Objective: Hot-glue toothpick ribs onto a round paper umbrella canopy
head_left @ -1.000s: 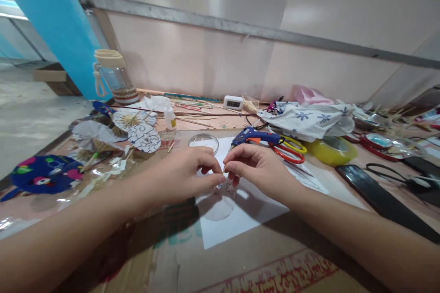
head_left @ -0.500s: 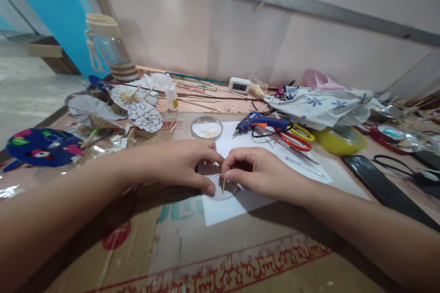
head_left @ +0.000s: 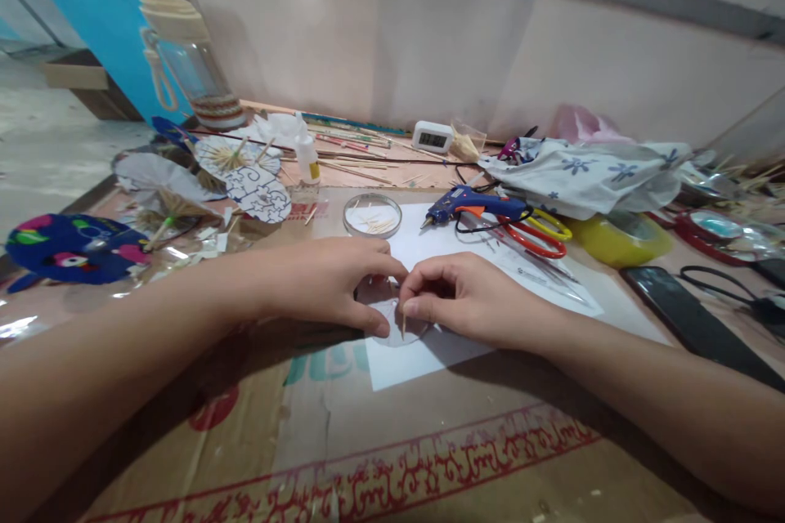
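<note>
- At the far left, a blue disc (head_left: 77, 253) with a bird pattern is seen on the surface, near a white paper umbrella (head_left: 150, 174); a blue-patterned umbrella (head_left: 261, 194) is set to their right.
- Behind these, a glass bottle (head_left: 202, 69) with a beige lid is placed by the wall.
- A small glue bottle (head_left: 307, 161) is stood upright beside the patterned umbrella.
- The left hand (head_left: 343, 286) is held over the work, thumb and forefinger parted in a wide curve; whether anything is gripped by its hidden fingers cannot be told.
- Beyond it, a round dish (head_left: 385, 209) is seen with short sticks inside.
- Between the hands, a pale disc (head_left: 389, 337) is laid on a white sheet (head_left: 398, 372), partly covered by the fingers; the left thumb is placed at its left edge.
- A short stick (head_left: 404, 325) is pinched between the right hand's (head_left: 469, 298) thumb and forefinger, its lower end pointed down over the pale disc; whether the disc is touched cannot be told.
- Farther right, a blue glue gun (head_left: 475, 203) is laid beside scissors (head_left: 535, 248).
- A flowered cloth (head_left: 589, 172), yellow tape (head_left: 622, 239) and a black phone (head_left: 693, 319) are spread at the right.
</note>
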`<action>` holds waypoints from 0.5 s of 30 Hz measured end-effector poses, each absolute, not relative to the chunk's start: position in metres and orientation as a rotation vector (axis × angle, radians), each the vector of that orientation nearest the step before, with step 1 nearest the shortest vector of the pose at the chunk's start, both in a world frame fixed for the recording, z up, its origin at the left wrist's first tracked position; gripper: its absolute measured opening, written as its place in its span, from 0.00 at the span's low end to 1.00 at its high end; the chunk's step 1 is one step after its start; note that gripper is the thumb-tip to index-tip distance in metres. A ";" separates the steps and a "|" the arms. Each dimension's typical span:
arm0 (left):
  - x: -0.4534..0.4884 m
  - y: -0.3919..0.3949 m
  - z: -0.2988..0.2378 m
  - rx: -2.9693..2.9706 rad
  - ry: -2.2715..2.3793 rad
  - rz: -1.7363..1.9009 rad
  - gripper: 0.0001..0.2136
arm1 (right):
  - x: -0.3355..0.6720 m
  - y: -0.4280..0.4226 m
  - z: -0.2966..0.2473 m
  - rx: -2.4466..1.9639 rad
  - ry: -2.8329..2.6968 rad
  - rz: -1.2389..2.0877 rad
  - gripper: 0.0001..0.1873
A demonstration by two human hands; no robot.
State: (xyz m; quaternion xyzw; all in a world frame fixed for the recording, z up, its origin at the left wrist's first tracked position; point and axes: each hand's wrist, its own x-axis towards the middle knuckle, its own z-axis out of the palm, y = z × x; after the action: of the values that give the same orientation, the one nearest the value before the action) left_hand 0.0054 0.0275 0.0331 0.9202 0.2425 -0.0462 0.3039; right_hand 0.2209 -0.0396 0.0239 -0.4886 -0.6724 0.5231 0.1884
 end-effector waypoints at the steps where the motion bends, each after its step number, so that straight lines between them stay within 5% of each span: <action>1: 0.005 0.028 0.033 2.442 0.635 -0.117 0.16 | 0.221 -0.039 0.024 -1.374 -1.893 1.466 0.04; 15: 0.002 0.028 0.030 2.445 0.644 -0.102 0.18 | 0.219 -0.039 0.023 -1.394 -1.948 1.389 0.04</action>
State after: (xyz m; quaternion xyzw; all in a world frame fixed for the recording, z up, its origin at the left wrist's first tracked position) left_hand 0.0018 0.0278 0.0299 0.9215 0.2428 -0.0384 0.3007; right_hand 0.2187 -0.0393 0.0228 -0.4947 -0.6914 0.4929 0.1851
